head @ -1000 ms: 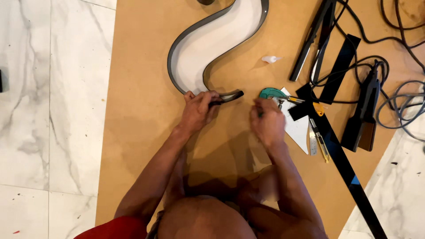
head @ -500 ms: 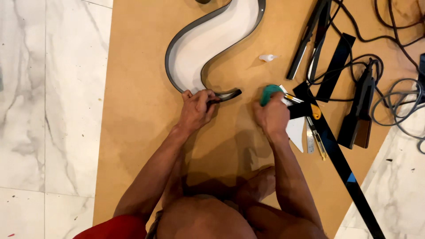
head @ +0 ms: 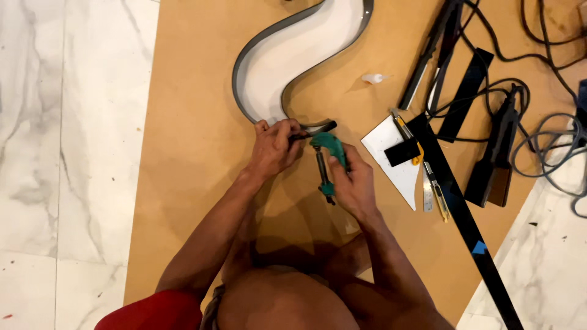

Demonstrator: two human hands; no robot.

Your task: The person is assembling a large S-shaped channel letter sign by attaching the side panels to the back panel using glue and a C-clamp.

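- The left hand [head: 275, 146] is closed around the lower end of a curved grey strip [head: 244, 67], seemingly pinning it flat to the brown board [head: 183, 153] on the marble floor [head: 61, 153].
- The right hand [head: 351, 183] grips a green clamp [head: 327, 160], its head just beside the strip end, seemingly lined up to bite there.
- Whether the clamp touches the strip is hidden by fingers.
- Well apart to the right lie a white triangle [head: 397, 165], a long black bar [head: 465, 220] and tangled cables [head: 550, 122]; the strip's top is cut off.
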